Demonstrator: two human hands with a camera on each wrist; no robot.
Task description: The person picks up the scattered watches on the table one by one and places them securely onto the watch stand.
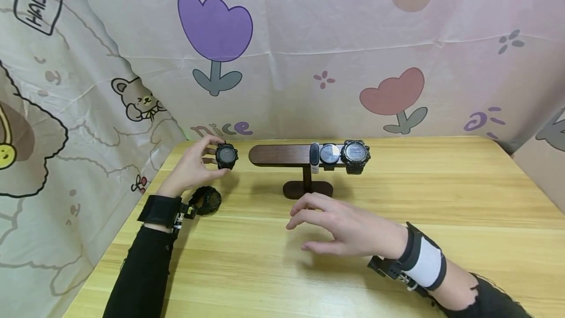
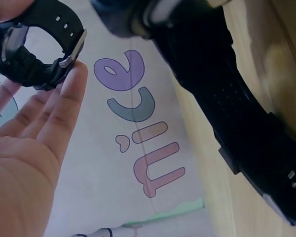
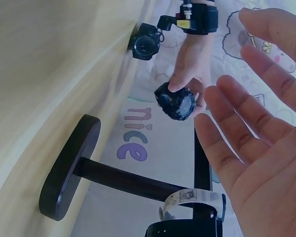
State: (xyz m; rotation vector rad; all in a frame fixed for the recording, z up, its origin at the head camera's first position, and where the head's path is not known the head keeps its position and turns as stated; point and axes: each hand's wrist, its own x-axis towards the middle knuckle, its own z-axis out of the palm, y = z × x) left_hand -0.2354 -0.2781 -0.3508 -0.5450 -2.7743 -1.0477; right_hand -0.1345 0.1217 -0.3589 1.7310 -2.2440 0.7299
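Note:
In the head view my left hand (image 1: 187, 168) pinches a black digital watch (image 1: 227, 156) between thumb and fingertips, raised left of a dark wooden watch stand (image 1: 278, 155). Its strap, closed into a loop with a buckle, shows in the left wrist view, where the watch (image 2: 54, 15) sits at my fingertips. A second black watch (image 1: 209, 201) lies on the table by my left wrist. My right hand (image 1: 344, 225) hovers in front of the stand, fingers spread and slightly bent, holding nothing; its bare palm (image 3: 266, 187) faces the right wrist camera.
On the stand's right half sit a slim band (image 1: 314, 154), a round-faced watch (image 1: 329, 153) and a chunky black watch (image 1: 355, 152). The stand's oval base (image 1: 293, 190) rests on the wooden table (image 1: 441, 185). A printed cloth (image 1: 291, 23) hangs behind and to the left.

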